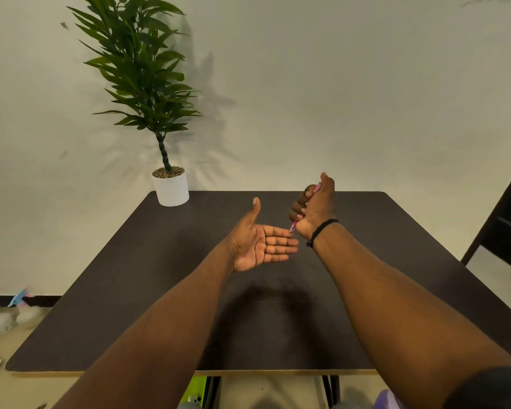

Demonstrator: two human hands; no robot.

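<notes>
My right hand (pixel 314 208) is held above the dark table (pixel 130 276) in a fist around a pink pen (pixel 292 227). The pen's tip pokes out below the fist, and its top shows by the thumb. A black cord bracelet circles that wrist. My left hand (pixel 263 242) floats just left of it, palm up, fingers straight and thumb raised, holding nothing. The pen tip hangs close to the left fingertips; I cannot tell if they touch.
A potted plant in a white pot (pixel 171 187) stands at the table's far left corner against the pale wall. A dark piece of furniture (pixel 502 219) stands at the right. Small items (pixel 18 299) lie on the floor to the left.
</notes>
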